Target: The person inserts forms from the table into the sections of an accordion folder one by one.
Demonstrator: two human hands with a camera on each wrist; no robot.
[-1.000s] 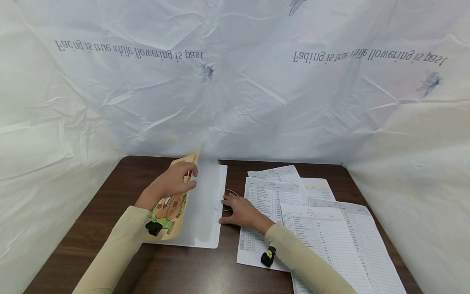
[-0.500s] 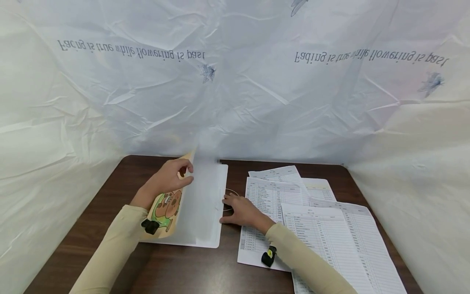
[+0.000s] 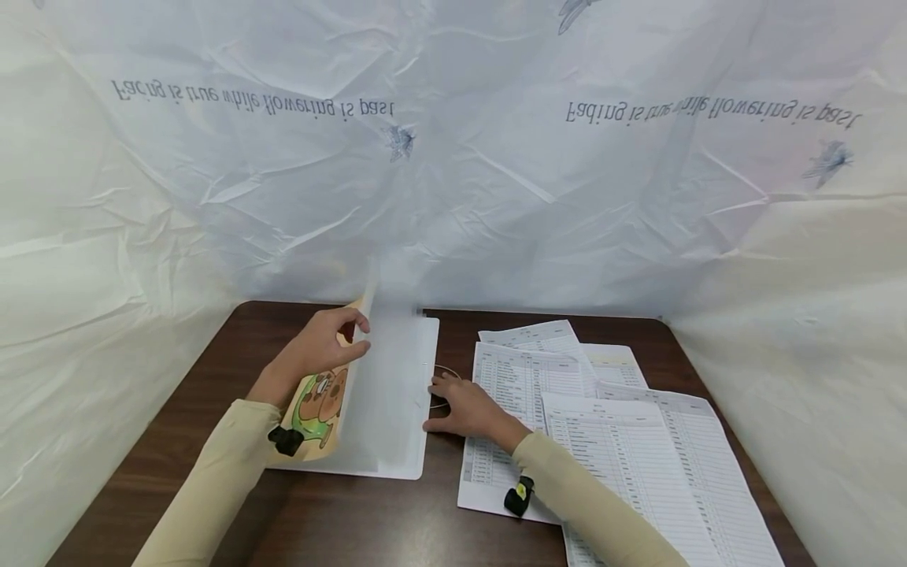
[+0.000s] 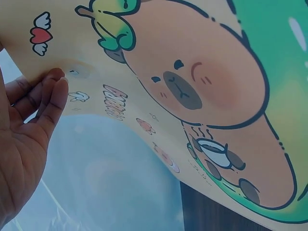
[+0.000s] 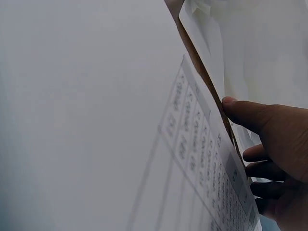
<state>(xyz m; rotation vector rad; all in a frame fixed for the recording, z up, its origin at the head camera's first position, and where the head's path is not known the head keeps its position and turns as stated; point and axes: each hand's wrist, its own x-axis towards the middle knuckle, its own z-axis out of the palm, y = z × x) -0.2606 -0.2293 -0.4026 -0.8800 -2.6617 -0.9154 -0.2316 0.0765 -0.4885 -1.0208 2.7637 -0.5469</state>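
A folder lies at the left of the table, its tan cover (image 3: pixel 323 402) with a cartoon capybara lifted and tilted leftward. My left hand (image 3: pixel 315 346) pinches the cover's free edge between thumb and fingers; the left wrist view shows the fingertips at the cover (image 4: pixel 207 62) close up. Beneath the cover, pale translucent sleeves (image 3: pixel 390 394) stand partly raised, blurred at the top. My right hand (image 3: pixel 468 407) rests with spread fingers at the folder's white right edge (image 3: pixel 427 370). A thin elastic loop (image 3: pixel 453 370) shows beyond its fingertips.
Several printed sheets (image 3: pixel 524 378) overlap across the right side of the brown table (image 3: pixel 439 520), some under the right forearm. White plastic sheeting (image 3: pixel 453 197) with printed text hangs behind the table and along both sides.
My left hand has shifted slightly left and down, tilting the cover further over and showing more of the translucent sleeves. The right hand has stayed in place.
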